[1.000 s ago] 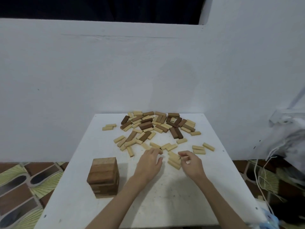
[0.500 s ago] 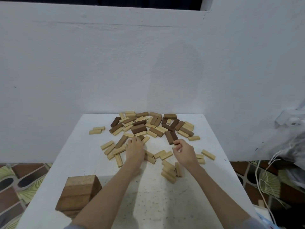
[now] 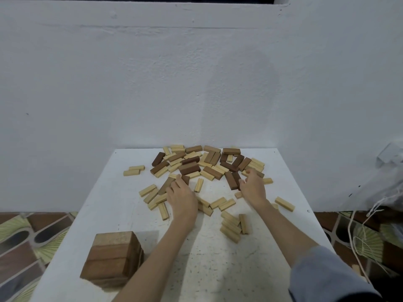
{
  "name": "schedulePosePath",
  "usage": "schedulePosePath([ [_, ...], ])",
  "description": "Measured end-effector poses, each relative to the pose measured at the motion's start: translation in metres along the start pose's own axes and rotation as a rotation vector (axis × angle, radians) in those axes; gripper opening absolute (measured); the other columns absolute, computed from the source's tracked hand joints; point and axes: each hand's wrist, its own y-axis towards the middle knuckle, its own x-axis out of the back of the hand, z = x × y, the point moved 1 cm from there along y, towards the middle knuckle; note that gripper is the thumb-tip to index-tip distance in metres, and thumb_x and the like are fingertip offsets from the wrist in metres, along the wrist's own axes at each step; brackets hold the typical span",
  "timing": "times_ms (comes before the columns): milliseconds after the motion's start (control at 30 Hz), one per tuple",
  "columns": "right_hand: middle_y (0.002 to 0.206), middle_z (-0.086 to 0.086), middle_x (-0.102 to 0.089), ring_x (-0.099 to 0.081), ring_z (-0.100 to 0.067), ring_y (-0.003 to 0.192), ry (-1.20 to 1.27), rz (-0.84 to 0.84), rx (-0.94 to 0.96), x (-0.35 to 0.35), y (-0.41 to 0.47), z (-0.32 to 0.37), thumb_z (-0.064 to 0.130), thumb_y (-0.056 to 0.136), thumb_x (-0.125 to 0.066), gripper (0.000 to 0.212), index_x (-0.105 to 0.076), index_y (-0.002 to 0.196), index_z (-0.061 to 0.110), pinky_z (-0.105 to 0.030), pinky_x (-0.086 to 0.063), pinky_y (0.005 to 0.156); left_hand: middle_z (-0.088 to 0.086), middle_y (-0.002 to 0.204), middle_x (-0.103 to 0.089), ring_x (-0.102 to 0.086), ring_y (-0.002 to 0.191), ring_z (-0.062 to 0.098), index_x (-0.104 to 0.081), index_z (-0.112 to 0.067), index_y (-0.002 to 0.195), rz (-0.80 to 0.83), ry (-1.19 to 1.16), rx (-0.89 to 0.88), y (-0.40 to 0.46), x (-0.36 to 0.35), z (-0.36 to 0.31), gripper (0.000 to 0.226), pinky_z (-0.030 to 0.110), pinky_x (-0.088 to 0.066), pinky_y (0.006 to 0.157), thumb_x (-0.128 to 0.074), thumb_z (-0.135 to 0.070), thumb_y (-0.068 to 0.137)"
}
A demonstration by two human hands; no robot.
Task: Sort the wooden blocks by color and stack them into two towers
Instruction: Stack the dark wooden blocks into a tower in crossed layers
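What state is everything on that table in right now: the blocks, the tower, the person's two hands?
Dark tower: standing upright at the table's near left, several layers high.
Mixed pile: dark and light blocks jumbled, unsorted, at the far side.
Light blocks: a small loose group lying flat, not stacked.
Left hand: fingers on dark blocks at the pile's edge.
Right hand: fingers curled at dark blocks; grip unclear.
Table: white, scuffed.
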Motion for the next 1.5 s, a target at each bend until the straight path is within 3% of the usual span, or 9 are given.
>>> schedulePosePath([
  [367,0.087,-0.008,-0.052,-0.051,-0.026,0.087,-0.047,0.125,-0.192,-0.005,0.018,0.015,0.006,0.088,-0.057,0.034,-0.045,0.118,-0.003,-0.035,-0.043,0.071,0.02,0.101,-0.044,-0.042,0.093,0.035,-0.045,0.012,0.109,-0.034,-0.692,-0.038,-0.028,0.016,-0.005,0.022,0.045,-0.04,0.083,-0.039,0.004,0.09],
  [533,0.118,-0.016,-0.057,-0.056,-0.032,0.111,-0.079,0.141,-0.13,-0.008,0.01,0.02,0.017,0.086,-0.068,0.053,-0.04,0.127,-0.001,-0.04,-0.046,0.086,0.032,0.101,-0.045,-0.042,0.089,0.04,-0.044,0.018,0.103,-0.004,-0.752,-0.019,-0.034,0.016,-0.002,0.022,0.044,-0.039,0.074,-0.037,0.007,0.086],
  [733,0.065,-0.002,-0.04,-0.044,-0.014,0.059,-0.093,0.338,-0.201,-0.004,0.013,0.03,0.009,0.083,-0.071,0.037,-0.037,0.068,0.011,-0.022,-0.033,0.047,0.026,0.105,-0.044,-0.042,0.093,0.036,-0.044,0.012,0.108,0.019,-0.768,0.012,-0.039,0.023,0.001,0.023,0.041,-0.041,0.079,-0.039,0.001,0.088],
  [900,0.068,-0.003,-0.036,-0.039,-0.018,0.062,0.044,0.162,-0.088,-0.006,0.009,0.038,0.004,0.086,-0.048,0.021,-0.035,0.071,0.012,-0.028,-0.028,0.053,0.003,0.085,-0.03,-0.031,0.077,0.016,-0.038,-0.01,0.085,0.012,-0.833,0.0,-0.051,0.038,0.002,0.013,0.017,-0.03,0.064,-0.038,0.002,0.088],
  [1000,0.072,-0.002,-0.052,-0.053,-0.02,0.067,-0.031,0.158,-0.08,-0.012,-0.003,0.042,0.03,0.083,-0.062,0.028,-0.043,0.085,0.009,-0.028,-0.037,0.054,0.003,0.087,-0.03,-0.03,0.076,0.013,-0.041,-0.005,0.093,0.017,-0.835,-0.011,-0.054,0.04,0.005,0.007,0.013,-0.028,0.065,-0.04,0.001,0.09],
  [1067,0.062,0.002,-0.052,-0.05,-0.014,0.056,-0.259,0.165,-0.056,-0.014,-0.016,0.042,0.044,0.079,-0.067,0.04,-0.043,0.071,0.013,-0.024,-0.033,0.048,0.003,0.088,-0.031,-0.03,0.077,0.013,-0.042,-0.003,0.094,0.024,-0.829,-0.008,-0.056,0.039,0.006,0.005,0.013,-0.027,0.066,-0.041,0.0,0.09],
  [1200,0.068,-0.002,-0.055,-0.049,-0.017,0.058,-0.32,0.114,-0.045,-0.019,-0.032,0.037,0.021,0.082,-0.063,0.029,-0.042,0.063,0.014,-0.024,-0.034,0.05,0.003,0.092,-0.034,-0.034,0.08,0.015,-0.045,0.004,0.104,0.037,-0.805,-0.004,-0.061,0.04,0.013,0.015,0.019,-0.031,0.07,-0.043,-0.005,0.092],
  [1333,0.063,0.001,-0.053,-0.051,-0.017,0.057,-0.141,0.064,-0.03,-0.012,-0.055,0.043,0.028,0.079,-0.065,0.023,-0.055,0.073,0.008,-0.024,-0.037,0.052,0.012,0.092,-0.038,-0.038,0.078,0.027,-0.045,0.003,0.106,0.064,-0.824,0.014,-0.069,0.04,0.019,0.021,0.037,-0.044,0.069,-0.045,-0.015,0.094],
  [1500,0.077,0.0,-0.063,-0.062,-0.018,0.073,0.093,0.138,-0.012,-0.006,-0.104,0.042,0.03,0.078,-0.069,0.024,-0.061,0.089,0.01,-0.035,-0.05,0.065,0.006,0.115,-0.034,-0.038,0.091,0.013,-0.043,-0.004,0.127,0.122,-0.734,-0.037,-0.087,0.044,0.027,0.032,0.011,-0.028,0.075,-0.046,-0.01,0.095],
])
